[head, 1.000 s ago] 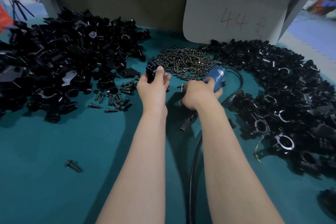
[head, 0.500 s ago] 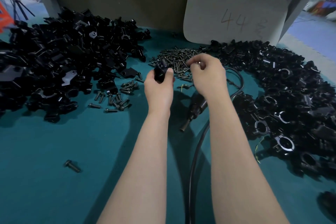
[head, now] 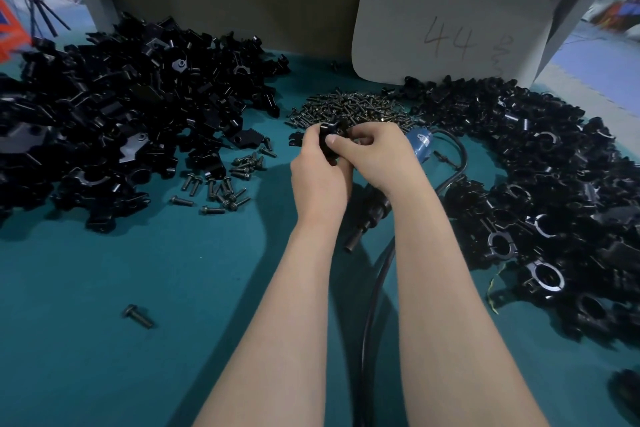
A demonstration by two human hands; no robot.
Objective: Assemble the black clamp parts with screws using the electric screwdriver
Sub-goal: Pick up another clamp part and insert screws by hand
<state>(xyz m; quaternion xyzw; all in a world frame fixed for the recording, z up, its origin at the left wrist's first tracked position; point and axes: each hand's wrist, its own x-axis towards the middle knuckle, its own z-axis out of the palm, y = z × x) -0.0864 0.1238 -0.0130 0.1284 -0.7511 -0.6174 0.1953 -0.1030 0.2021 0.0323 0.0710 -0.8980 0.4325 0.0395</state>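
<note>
Head view: you had both forearms stretched forward over the teal table (head: 138, 270).
Left hand: your left hand (head: 318, 180) gripped a black clamp part (head: 328, 131), fingers curled round it from below.
Right hand: your right hand (head: 381, 156) met the same clamp part, thumb pressed on its face and fingers curled over the top. Whether it also pinched a screw could not be told.
Clamp part: it was held just above the near edge of the screw pile (head: 353, 107).
Electric screwdriver: the electric screwdriver (head: 420, 146) lay on the table under your right wrist, its cable (head: 370, 305) running back between your arms.
Stock: one heap of black parts (head: 121, 114) lay on the left and another heap (head: 536, 184) on the right.
Strays: loose screws (head: 221, 184) lay beside the left heap.
</note>
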